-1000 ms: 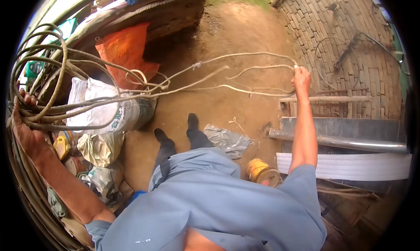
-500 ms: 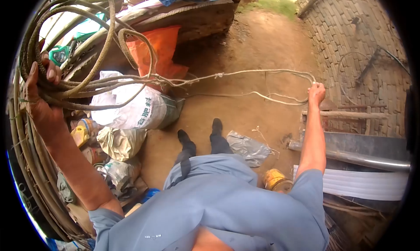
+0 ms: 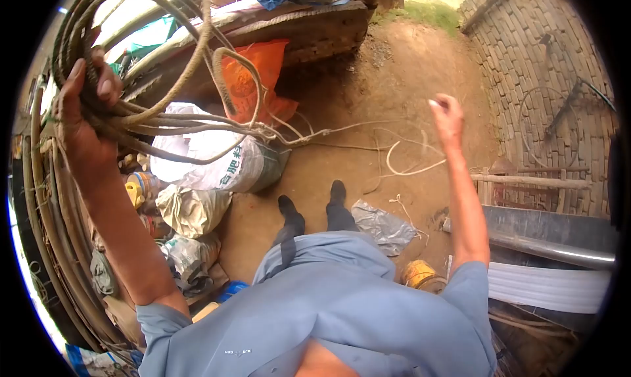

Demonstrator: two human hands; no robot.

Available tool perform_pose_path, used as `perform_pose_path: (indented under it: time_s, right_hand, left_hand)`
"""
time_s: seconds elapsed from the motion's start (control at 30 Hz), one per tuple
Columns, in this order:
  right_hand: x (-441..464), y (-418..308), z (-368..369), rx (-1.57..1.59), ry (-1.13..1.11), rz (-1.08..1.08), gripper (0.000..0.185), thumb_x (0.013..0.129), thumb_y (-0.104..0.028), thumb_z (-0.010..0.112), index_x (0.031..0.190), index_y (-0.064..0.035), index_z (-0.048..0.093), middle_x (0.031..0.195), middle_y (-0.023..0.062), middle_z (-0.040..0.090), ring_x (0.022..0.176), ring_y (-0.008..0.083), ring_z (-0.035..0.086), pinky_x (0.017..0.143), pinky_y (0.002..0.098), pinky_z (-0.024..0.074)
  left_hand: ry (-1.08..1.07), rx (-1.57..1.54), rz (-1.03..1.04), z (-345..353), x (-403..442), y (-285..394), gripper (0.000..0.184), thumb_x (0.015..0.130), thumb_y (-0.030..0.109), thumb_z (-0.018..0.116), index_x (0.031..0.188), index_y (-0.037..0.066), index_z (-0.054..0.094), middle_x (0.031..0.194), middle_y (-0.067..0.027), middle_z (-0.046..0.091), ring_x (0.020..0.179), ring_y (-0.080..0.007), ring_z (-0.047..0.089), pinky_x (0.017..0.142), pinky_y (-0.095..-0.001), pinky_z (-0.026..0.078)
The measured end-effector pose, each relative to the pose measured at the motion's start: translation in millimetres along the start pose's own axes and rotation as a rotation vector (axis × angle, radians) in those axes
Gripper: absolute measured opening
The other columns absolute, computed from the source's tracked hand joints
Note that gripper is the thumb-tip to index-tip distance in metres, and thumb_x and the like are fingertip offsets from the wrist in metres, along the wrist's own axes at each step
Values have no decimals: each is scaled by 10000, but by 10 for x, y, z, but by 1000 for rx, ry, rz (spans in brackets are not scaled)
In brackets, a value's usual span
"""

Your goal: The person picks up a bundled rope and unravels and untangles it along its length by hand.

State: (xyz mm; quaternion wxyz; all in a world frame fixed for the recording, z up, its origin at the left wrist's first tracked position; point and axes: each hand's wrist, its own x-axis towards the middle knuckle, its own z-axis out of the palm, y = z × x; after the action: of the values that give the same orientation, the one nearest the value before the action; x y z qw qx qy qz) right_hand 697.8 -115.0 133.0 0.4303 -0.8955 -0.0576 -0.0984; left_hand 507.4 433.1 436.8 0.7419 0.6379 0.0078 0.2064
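Note:
My left hand (image 3: 92,107), raised at the left, is wrapped around a thick coil of brown rope (image 3: 167,91). From the coil, strands stretch rightward to a knotted part, then thin into a lighter, slack end (image 3: 414,172) that hangs in loose curves and is partly blurred. My right hand (image 3: 449,119) is held out at the right, above and to the right of that slack end. Its fingers are loosely bent and a little apart, with no rope visible in them.
A white printed sack (image 3: 223,166) and an orange bag (image 3: 253,74) stand by stacked timber (image 3: 315,35). Grey plastic (image 3: 381,227) and a yellow can (image 3: 422,275) lie near my feet. Long poles (image 3: 49,212) line the left; sheets and a pipe (image 3: 552,251) lie right, below a brick surface (image 3: 532,55).
My right hand has let go of the rope's end loop and moved up and left. The loop has dropped and gone slack. My left hand still holds the coil.

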Motion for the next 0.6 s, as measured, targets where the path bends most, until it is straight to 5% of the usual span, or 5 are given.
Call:
perform_pose_path:
  time_s: [0.17,0.27,0.3,0.37,0.6]
  right_hand:
    - [-445,-2245,583,516,-352,-321,383,856,-193,810,1170,-33,661,1067,111,662,897,218,690,784,349,599]
    - [-654,-2861,843,532,-436,-494,503,813,-259,851,1200,-31,626,1042,151,624,875,246,676,770,367,581]
    - [-701,-2983,953,562,-439,-552,532,798,-276,863,1195,-24,613,1032,164,611,870,257,668,766,375,574]
    - [-772,-3145,1116,514,-320,-645,555,774,-280,878,1168,-11,595,1032,176,599,872,273,652,765,390,563]
    - [-939,-3200,1230,845,-594,-133,545,870,-277,850,1211,56,585,1120,105,606,1035,174,647,890,337,567]
  left_hand:
    - [-26,31,-3,298,37,-329,423,1020,350,642,1201,-32,647,811,-70,681,708,-123,645,610,-221,526]
    - [-37,32,-4,527,17,-547,422,1055,358,567,1224,-23,634,882,-107,710,753,-131,694,627,-246,600]
    - [-59,39,-73,582,-24,-578,445,1078,314,521,1270,-85,569,926,-117,658,831,-164,624,770,-291,525]
    - [-63,-14,-21,746,-7,-721,449,1070,322,545,1279,-74,573,971,-135,685,848,-171,651,784,-284,540]
    - [69,-146,-135,940,45,-954,396,1051,351,588,1238,3,606,993,-97,720,859,-141,690,805,-283,579]
